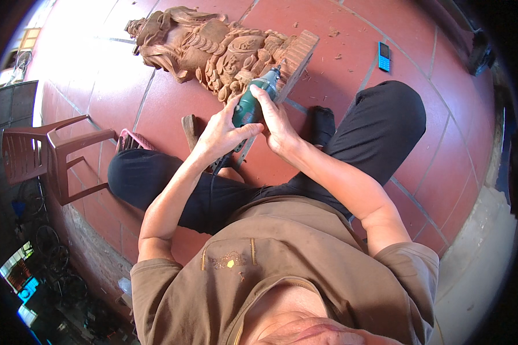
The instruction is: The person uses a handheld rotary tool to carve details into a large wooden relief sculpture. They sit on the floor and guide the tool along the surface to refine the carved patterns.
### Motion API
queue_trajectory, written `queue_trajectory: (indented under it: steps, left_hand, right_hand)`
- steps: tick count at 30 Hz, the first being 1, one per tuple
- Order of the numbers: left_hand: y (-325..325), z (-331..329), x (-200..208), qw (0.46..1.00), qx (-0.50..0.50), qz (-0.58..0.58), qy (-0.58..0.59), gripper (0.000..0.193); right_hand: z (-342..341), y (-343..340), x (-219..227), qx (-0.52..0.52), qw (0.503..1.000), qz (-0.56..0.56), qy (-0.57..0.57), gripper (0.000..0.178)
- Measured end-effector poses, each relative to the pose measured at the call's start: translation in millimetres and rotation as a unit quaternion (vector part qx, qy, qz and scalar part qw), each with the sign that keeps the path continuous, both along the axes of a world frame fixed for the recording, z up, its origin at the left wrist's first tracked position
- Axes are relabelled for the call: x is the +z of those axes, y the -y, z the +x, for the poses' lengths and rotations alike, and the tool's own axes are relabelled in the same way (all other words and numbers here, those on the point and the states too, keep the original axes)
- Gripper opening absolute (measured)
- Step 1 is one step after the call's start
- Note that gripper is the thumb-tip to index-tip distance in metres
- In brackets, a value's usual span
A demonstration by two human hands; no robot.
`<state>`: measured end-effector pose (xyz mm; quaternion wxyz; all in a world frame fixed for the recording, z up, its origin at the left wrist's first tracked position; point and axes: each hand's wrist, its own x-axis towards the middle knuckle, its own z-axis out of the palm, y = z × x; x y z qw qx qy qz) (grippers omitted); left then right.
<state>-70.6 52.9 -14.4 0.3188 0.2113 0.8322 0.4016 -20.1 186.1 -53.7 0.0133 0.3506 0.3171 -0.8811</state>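
A green and grey rotary tool (248, 107) is gripped between both of my hands. My left hand (223, 133) closes round its left side, and the fingers of my right hand (275, 119) wrap its right side. Its tip points away from me, at the base of a carved brown wooden statue (213, 49). I cannot tell whether the tip touches the wood. The statue lies on its side on the floor, with its flat ridged base toward the right. A dark cord runs down from the tool between my legs.
A brown plastic chair (54, 150) stands at the left, with a pink basket (137, 140) beside it. A piece of wood (189, 131) lies near my left knee. On the red tiled floor (408, 115) are wood chips and, far right, a blue keypad phone (384, 57).
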Motion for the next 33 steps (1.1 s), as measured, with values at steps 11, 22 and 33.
queue_trajectory:
  steps: [11,22,33]
  left_hand:
    - [-5,1,1,0.999,-0.020,-0.015,0.029,0.086]
    - [-6,3,3,0.999,-0.030,-0.011,0.037,0.085]
    - [-1,1,11,1.000,0.004,-0.004,0.019,0.088]
  right_hand:
    - [8,-4,0,-0.006,1.000,-0.003,0.011,0.044]
    - [13,-7,1,0.006,1.000,0.001,0.005,0.042]
    - [-1,2,-14,0.021,1.000,0.002,0.021,0.050]
